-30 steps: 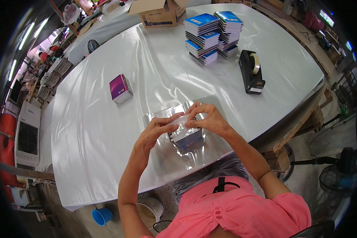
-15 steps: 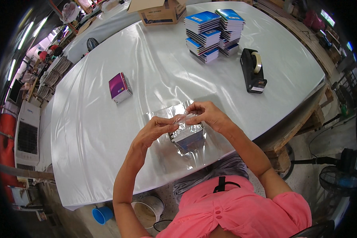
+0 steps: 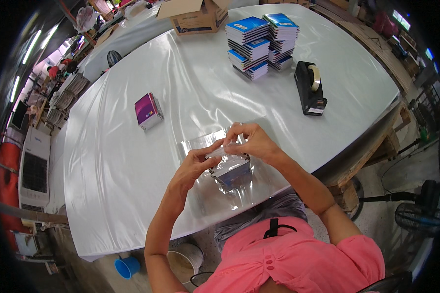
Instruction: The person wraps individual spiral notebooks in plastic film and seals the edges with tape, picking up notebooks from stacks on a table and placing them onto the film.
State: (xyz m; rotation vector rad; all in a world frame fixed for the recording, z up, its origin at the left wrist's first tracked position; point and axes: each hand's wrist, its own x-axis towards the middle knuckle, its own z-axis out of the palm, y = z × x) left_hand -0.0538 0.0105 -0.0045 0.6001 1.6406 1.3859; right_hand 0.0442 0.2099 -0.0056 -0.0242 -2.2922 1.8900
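Note:
A small stack of spiral notebooks (image 3: pixel 236 177) stands near the table's front edge, partly covered by clear plastic film (image 3: pixel 211 193). From the left, my left hand (image 3: pixel 196 163) reaches over the stack, thumb and fingers closing on the film's upper fold. Opposite it, my right hand (image 3: pixel 253 142) pinches the same film with thumb and forefinger, the fingertips close to those of the left. Glare on the film hides where its edges meet. Whether a strip of tape lies between the fingers is too small to tell.
Purple-covered notebooks (image 3: pixel 148 111) lie to the left on the white sheeted table (image 3: pixel 107 171). Farther back are tall piles of blue-covered spiral notebooks (image 3: pixel 249 46), an open cardboard box (image 3: pixel 195 19) and a black tape dispenser (image 3: pixel 310 90). Buckets (image 3: pixel 127 266) stand on the floor.
My right hand's fingers have lifted and curled slightly over the film. My left fingers reach a little farther along the fold. The whole view has shifted slightly.

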